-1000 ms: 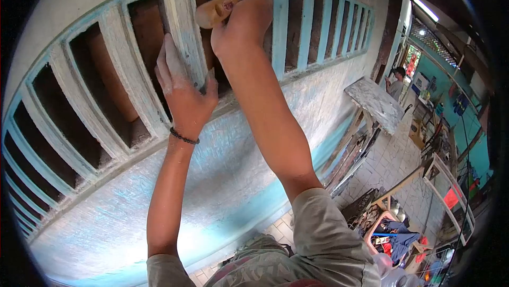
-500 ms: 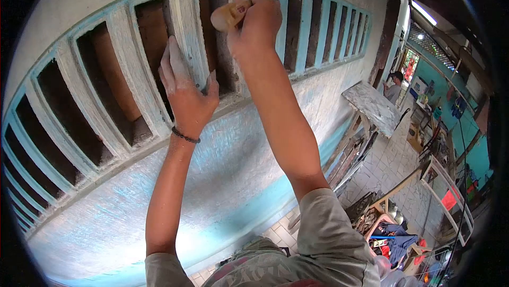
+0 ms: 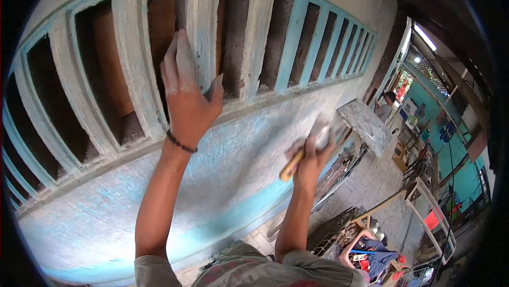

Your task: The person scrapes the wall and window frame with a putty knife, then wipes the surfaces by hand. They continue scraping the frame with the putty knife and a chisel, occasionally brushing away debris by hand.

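My left hand (image 3: 188, 93), with a dark beaded bracelet (image 3: 181, 143) at the wrist, rests against a worn vertical slat (image 3: 200, 19) of the wall vent. Its fingers point up and its thumb is spread. My right hand (image 3: 314, 162) is closed around a scraper with a yellowish handle (image 3: 291, 167), low in front of the wall. Motion blurs the scraper's blade and my fingers. Some slats look scraped to pale grey, while those farther right keep their light blue paint (image 3: 312, 43). Below the vent, the wall (image 3: 233, 144) shows patchy white and blue.
A paint-stained board (image 3: 366, 122) stands on a support to the right. Behind it is another person (image 3: 385, 106). A pinkish basin (image 3: 347, 247) with cloth and tools sits at lower right, near a white frame (image 3: 430, 218) on the tiled floor.
My right hand has come down from the upper part of the vent slats to below the vent, still holding the scraper. My left hand stays on the same slat. The view has shifted slightly.
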Available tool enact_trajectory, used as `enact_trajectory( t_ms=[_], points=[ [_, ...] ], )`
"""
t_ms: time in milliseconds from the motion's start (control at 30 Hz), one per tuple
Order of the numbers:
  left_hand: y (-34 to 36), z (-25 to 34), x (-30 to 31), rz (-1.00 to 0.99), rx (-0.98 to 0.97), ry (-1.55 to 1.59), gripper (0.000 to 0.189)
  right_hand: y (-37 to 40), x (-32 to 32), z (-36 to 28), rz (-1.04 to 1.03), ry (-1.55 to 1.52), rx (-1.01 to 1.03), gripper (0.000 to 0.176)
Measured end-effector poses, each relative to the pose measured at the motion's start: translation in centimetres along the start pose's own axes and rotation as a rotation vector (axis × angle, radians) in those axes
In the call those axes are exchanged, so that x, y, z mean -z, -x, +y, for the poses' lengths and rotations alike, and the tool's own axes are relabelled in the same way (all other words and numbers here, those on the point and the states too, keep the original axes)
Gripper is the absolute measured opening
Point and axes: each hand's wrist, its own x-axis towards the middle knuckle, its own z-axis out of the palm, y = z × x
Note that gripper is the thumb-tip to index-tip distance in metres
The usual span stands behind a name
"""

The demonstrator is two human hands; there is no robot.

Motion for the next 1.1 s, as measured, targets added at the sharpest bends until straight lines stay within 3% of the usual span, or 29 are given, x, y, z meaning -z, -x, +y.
enact_trajectory(
  t_ms=[67,167,267,400,500,633,700,833,933,1100],
  points=[
    [-0.1,0.3,0.2,-0.006,-0.001,-0.012,0.098,2.0,3.4,3.7,0.041,-0.016,-0.208,0.023],
    [-0.2,0.6,0.4,-0.019,-0.014,-0.046,0.095,3.8,5.7,5.8,-0.006,0.070,-0.397,0.013],
    [-0.3,1.2,0.8,-0.019,-0.031,-0.088,0.092,4.0,6.8,5.8,0.031,-0.071,-0.539,0.003],
    [-0.4,1.6,0.8,-0.020,-0.048,-0.104,0.088,2.1,8.5,5.5,0.027,-0.195,-0.545,0.025],
    [-0.4,2.2,0.8,-0.025,-0.030,-0.138,0.081,0.6,7.3,4.3,0.056,-0.215,-0.389,0.015],
    [0.0,3.6,0.0,0.006,-0.325,-0.072,0.069,-1.2,4.9,2.4,-0.078,-0.150,-0.332,0.016],
    [-1.8,7.1,-1.4,-0.171,-0.305,0.007,0.076,-1.6,4.9,2.8,-0.186,-0.193,-0.346,0.017],
    [-6.3,11.1,-8.9,0.001,-0.168,0.028,0.105,-1.9,3.7,1.9,-0.259,-0.292,-0.326,0.024],
    [-8.6,12.7,-14.8,0.055,-0.086,-0.146,0.109,-1.3,3.9,1.4,-0.255,-0.318,-0.326,0.025],
    [-10.1,13.4,-21.5,0.217,-0.012,-0.047,0.106,-0.9,5.7,-0.2,-0.191,-0.251,-0.318,0.027]
  ],
)
